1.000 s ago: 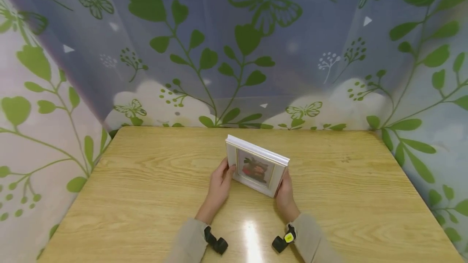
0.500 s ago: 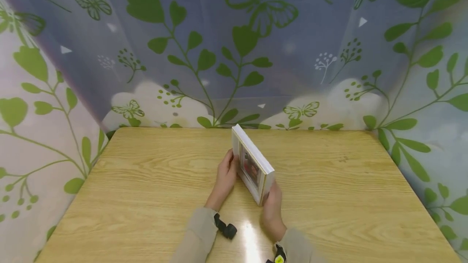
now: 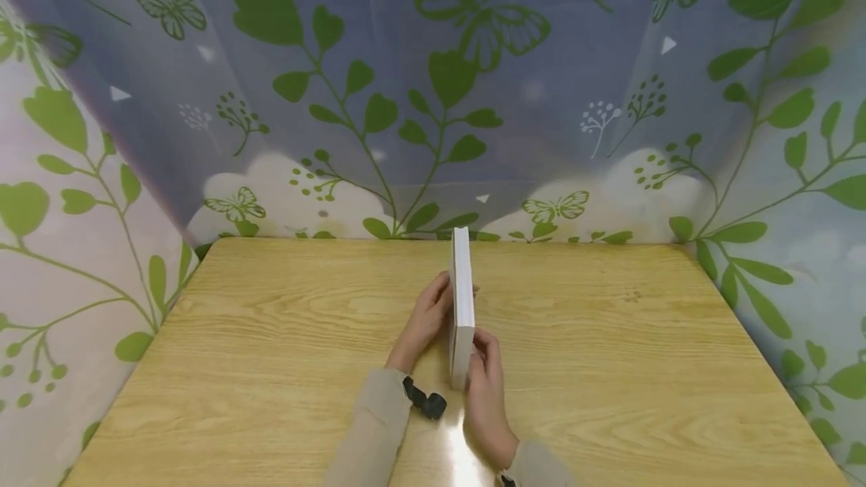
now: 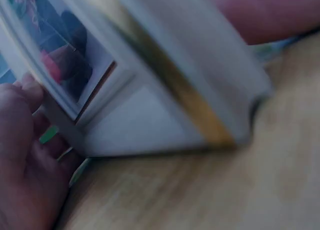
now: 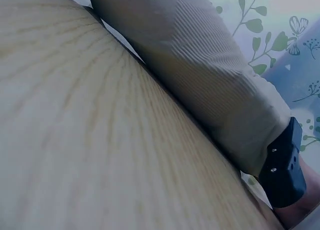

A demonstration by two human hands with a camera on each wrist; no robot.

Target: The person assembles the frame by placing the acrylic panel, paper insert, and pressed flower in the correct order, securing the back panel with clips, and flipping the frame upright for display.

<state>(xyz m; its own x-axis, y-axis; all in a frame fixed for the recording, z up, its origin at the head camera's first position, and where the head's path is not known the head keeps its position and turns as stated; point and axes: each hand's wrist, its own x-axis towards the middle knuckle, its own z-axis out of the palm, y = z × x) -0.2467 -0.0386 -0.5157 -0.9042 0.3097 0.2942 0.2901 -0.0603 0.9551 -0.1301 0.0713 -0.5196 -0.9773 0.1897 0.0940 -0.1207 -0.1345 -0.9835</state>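
Note:
A white picture frame (image 3: 463,284) with a gold trim line stands upright, seen nearly edge-on in the head view. My left hand (image 3: 426,319) grips its far side, thumb on the picture face and fingertips showing past the back. Nearer to me, my right hand (image 3: 489,400) holds the near side from the right. In the left wrist view, the frame's glass (image 4: 70,49) shows a dark, reddish picture with reflections, and its lower corner is close over the table. The left hand (image 4: 22,160) curls round the frame's edge there. The right wrist view shows mostly the left sleeve (image 5: 200,69).
A light wooden table (image 3: 643,367) lies under both hands, with a bright light reflection near its front. Behind it hangs a cloth (image 3: 541,111) printed with leaves and butterflies. A black wrist camera (image 3: 429,403) sits on the left wrist.
Both hands have turned the picture frame from facing me to edge-on, its picture now toward the left. The right hand has come nearer and leftward; the left hand has moved forward and right.

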